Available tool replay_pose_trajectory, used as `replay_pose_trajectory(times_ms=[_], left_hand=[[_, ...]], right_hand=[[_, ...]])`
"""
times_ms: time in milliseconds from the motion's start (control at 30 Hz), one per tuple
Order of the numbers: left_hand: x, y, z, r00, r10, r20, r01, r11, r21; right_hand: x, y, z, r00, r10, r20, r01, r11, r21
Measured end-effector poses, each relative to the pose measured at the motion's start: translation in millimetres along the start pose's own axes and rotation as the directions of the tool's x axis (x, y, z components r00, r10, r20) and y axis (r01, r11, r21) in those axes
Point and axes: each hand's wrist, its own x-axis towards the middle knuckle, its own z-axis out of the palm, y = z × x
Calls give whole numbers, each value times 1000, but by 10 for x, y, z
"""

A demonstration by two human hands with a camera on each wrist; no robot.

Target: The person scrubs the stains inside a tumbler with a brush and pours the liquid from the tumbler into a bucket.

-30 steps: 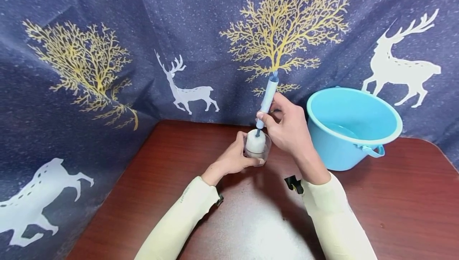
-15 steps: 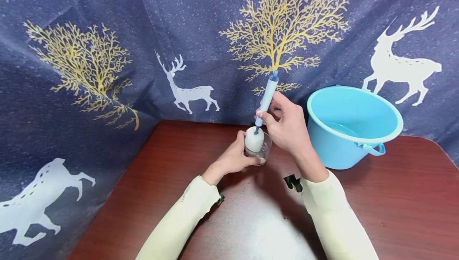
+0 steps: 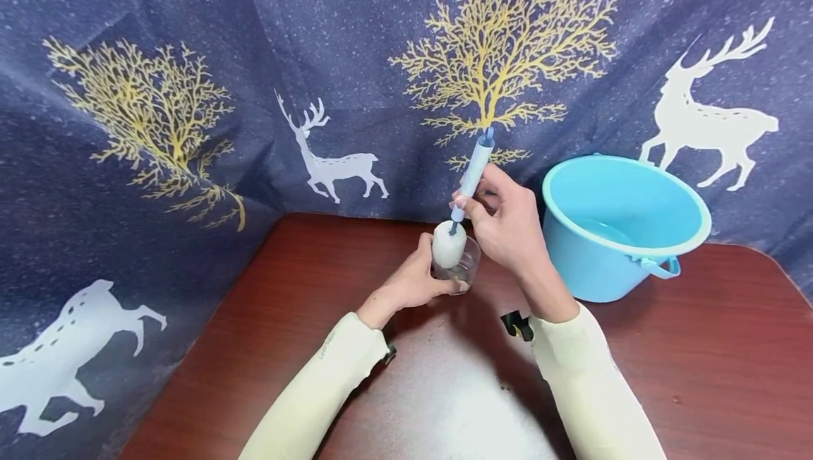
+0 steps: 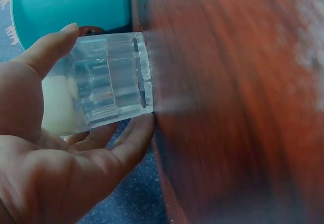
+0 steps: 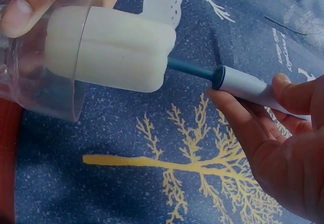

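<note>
One clear cup is being gripped between the thumb and fingers of the left hand; the right hand is pinching a sponge brush by its pale-blue handle. The white head is sitting partly inside the cup, its upper end projecting beyond the rim. A light-blue bucket is standing on the table.

There are two bare hands, one clear cup, one white sponge brush with pale-blue handle and, at three o'clock, one light-blue plastic bucket
</note>
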Motion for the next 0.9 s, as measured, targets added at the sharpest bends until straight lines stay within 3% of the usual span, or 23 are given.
replay_pose_trajectory(times_ms=[900], left_hand=[[10, 2, -2, 1000, -8, 1, 8, 1000, 16]], right_hand=[[24, 26, -68, 999, -43, -6, 43, 999, 17]])
